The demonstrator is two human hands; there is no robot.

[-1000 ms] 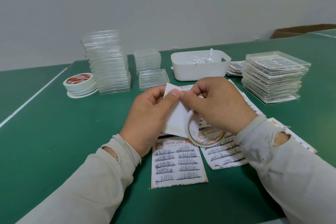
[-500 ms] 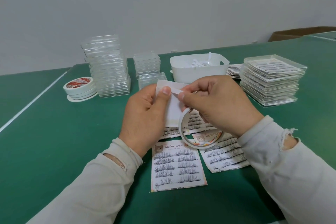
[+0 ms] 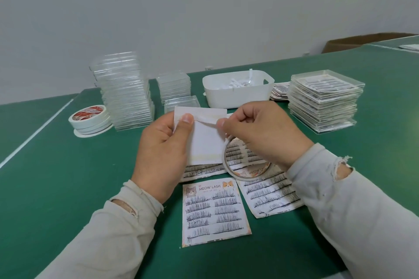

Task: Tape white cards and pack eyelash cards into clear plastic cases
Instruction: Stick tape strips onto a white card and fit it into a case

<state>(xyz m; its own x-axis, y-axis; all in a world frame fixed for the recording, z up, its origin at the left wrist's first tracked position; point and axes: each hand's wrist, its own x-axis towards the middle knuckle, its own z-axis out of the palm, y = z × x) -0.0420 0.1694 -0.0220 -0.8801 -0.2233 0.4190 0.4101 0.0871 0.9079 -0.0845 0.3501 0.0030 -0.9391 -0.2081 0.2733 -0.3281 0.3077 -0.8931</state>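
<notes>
The left hand (image 3: 163, 154) pinches a white card (image 3: 207, 140) upright, thumb on its top edge. The right hand (image 3: 260, 138) pinches a tape strip (image 3: 207, 120) stretched across that card, a thin tape roll (image 3: 240, 165) hanging under its fingers. Eyelash cards (image 3: 214, 210) lie on the counter (image 3: 68, 188) below both hands; stacked clear cases (image 3: 124, 90) stand beyond the left.

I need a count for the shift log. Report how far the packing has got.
Done: a stack of filled cases stands at the right. In hand: the left hand holds a white card while the right hand draws tape across its top, the tape ring hanging below. Left: loose eyelash cards lie on the table, and stacks of empty cases wait.
</notes>
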